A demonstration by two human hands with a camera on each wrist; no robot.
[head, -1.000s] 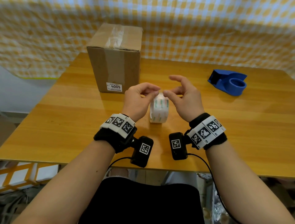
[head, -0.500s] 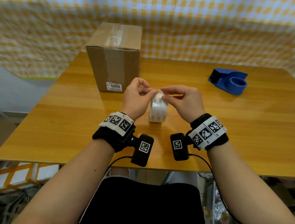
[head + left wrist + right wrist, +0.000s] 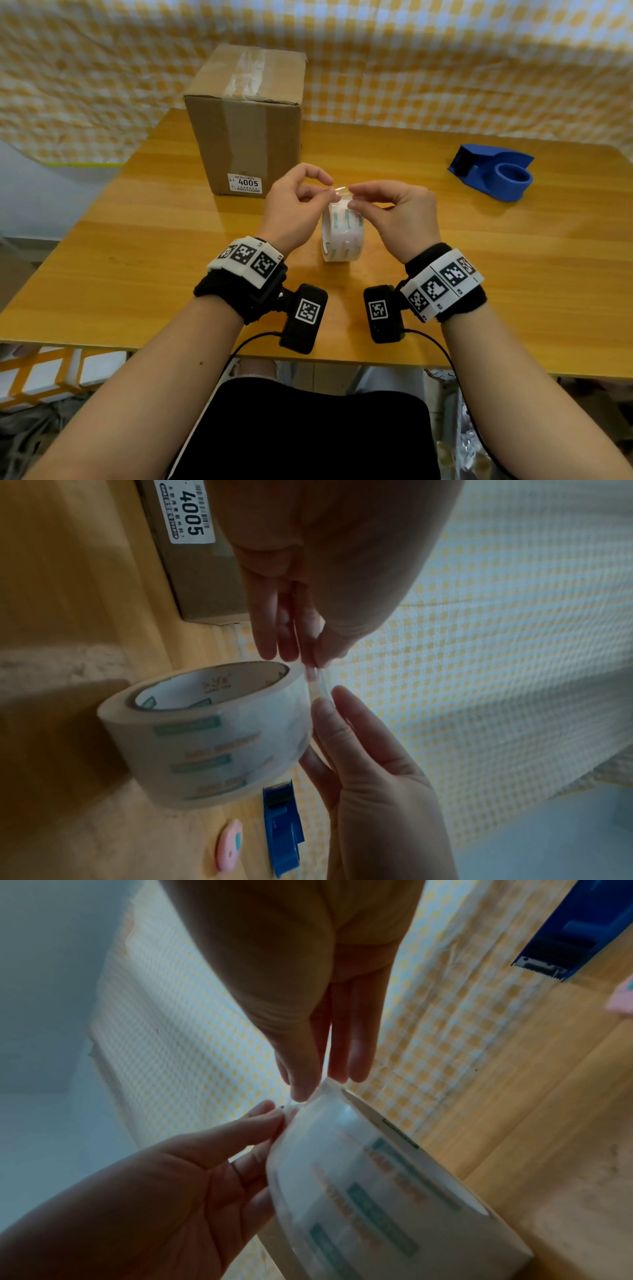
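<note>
Head view is showing the clear packing-tape roll with green print [image 3: 342, 236] standing on edge mid-way across the yellow wooden table [image 3: 479, 274]. The left hand [image 3: 291, 212] and right hand [image 3: 397, 216] are both pinching its loose tape end [image 3: 339, 189] just above the roll. A second ago the right fingers were spread. A brown cardboard box [image 3: 246, 130] is sitting close behind, and a blue plastic tape dispenser [image 3: 496, 171] is sitting well apart to the right, with wood showing between.

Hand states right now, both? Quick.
Left hand: pinching the tape end at the top of the tape roll.
Right hand: pinching the same tape end.
</note>
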